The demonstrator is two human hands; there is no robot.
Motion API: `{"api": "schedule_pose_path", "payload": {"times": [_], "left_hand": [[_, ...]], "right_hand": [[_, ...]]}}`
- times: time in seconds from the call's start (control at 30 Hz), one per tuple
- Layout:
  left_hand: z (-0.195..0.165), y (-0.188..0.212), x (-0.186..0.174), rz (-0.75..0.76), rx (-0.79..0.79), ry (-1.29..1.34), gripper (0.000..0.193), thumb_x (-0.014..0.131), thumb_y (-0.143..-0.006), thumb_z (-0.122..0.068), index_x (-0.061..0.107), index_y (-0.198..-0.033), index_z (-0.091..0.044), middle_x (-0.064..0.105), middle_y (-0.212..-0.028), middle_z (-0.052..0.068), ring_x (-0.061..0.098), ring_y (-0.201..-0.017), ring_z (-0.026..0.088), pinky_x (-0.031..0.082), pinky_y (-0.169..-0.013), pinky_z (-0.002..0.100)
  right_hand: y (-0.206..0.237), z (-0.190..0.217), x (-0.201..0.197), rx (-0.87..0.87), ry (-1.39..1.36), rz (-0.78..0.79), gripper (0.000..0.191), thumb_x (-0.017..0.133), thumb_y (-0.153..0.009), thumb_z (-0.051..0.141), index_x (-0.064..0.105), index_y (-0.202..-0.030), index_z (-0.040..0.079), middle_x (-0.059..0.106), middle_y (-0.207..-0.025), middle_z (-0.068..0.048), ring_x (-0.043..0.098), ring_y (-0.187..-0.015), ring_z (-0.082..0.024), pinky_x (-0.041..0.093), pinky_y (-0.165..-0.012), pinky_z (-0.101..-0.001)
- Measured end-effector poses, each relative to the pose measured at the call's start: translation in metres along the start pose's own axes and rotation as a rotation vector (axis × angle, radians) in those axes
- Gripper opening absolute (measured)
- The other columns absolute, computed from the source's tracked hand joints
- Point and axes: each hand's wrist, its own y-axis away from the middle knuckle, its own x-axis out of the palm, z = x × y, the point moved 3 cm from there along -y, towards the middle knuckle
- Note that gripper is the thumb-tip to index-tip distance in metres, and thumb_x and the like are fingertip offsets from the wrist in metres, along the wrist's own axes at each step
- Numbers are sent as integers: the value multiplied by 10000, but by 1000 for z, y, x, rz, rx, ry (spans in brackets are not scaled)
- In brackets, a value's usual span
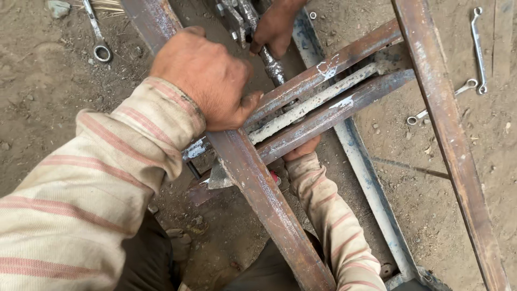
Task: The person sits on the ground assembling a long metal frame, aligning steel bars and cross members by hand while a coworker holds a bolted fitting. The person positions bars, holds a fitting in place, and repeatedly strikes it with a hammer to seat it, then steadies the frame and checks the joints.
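two hands of the person work on a rusty steel frame lying over bare dirt ground (43,97). left hand (207,81) sits knuckles-up, curled shut over the spot where a long rusty bar (269,199) crosses a pair of angled cross rails (334,73); thumb tip presses against the upper rail. right hand (301,148) comes up from beneath the lower rail, mostly hidden; only fingertips show, so cannot tell how far it is closed or what it has hold of. striped sleeves on both arms.

a third hand (277,27), another person's, at the far middle, grips a dark tool shaft (272,67) that runs down into the gap between the rails.

cross rails: long axis runs from near-left to far-right, rising toward the right-hand side bar (447,134). a pale, mortar-crusted strip (312,102) lies between them on the same line. the long bar runs the other diagonal, far-left to near-middle, lying over the rails.

judgement: to do this well, the top hand should bear straight down at the crossing so the joint does not slide, while the lower hand steadies from under, keeping fingers clear of the tool shaft.

spanners lie about: one far left (98,40), two far right (478,48), (444,102). a grey-blue channel (371,183) lies on the ground under the frame.
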Motion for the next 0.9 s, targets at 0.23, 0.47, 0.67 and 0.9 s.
{"api": "schedule_pose_path", "payload": {"times": [0.23, 0.47, 0.67, 0.9], "left_hand": [[-1, 0, 1, -42, 3, 32, 484, 596, -889, -582, 770, -740, -156, 697, -601, 135, 693, -595, 334, 522, -802, 440], [0, 2, -2, -28, -8, 60, 492, 582, -909, -593, 772, -784, -156, 710, -624, 141, 708, -639, 342, 522, -841, 446], [-1, 5, -6, 8, -11, 11, 525, 542, -952, -606, 787, -808, -165, 737, -687, 125, 730, -711, 312, 512, -909, 457], [-5, 13, -10, 13, -64, 8, 502, 528, -978, -567, 790, -878, -151, 749, -724, 145, 730, -732, 321, 532, -808, 460]], "right_hand": [[-1, 2, 10, 173, -152, -176, 614, 491, -957, 512, 573, -1351, 48, 643, -1305, -184, 626, -1210, -378, 484, -1084, -555], [7, 9, 13, 265, -64, -145, 610, 513, -973, 493, 565, -1377, 39, 626, -1340, -195, 613, -1233, -388, 470, -1118, -563], [65, 47, 2, 489, 531, -159, 777, 480, -925, 627, 496, -1448, 52, 548, -1423, -172, 632, -1140, -365, 533, -964, -570], [193, 175, 59, 323, 1123, 118, 772, 550, -956, 525, 415, -1536, 33, 545, -1524, -203, 684, -1164, -336, 576, -941, -450]]}}
